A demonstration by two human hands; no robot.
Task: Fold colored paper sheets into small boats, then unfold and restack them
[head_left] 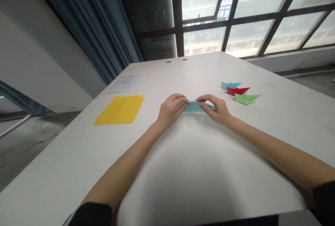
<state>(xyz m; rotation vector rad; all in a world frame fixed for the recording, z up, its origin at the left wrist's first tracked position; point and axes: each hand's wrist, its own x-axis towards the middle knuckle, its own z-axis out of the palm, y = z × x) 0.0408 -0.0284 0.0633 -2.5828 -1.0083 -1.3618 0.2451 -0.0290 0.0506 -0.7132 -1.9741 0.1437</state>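
A folded light-blue paper [194,107] lies on the white table [199,170] between both hands. My left hand [170,110] pinches its left end, fingers curled onto it. My right hand [216,108] presses its fingers down on the right end. The paper is long and narrow, and the fingers cover much of it.
A creased yellow sheet [120,109] lies flat to the left. Three folded paper boats, blue [229,85], red [237,90] and green [246,98], sit to the right of the hands. A printed white sheet [123,83] lies at the far left edge. Windows and a blue curtain stand behind.
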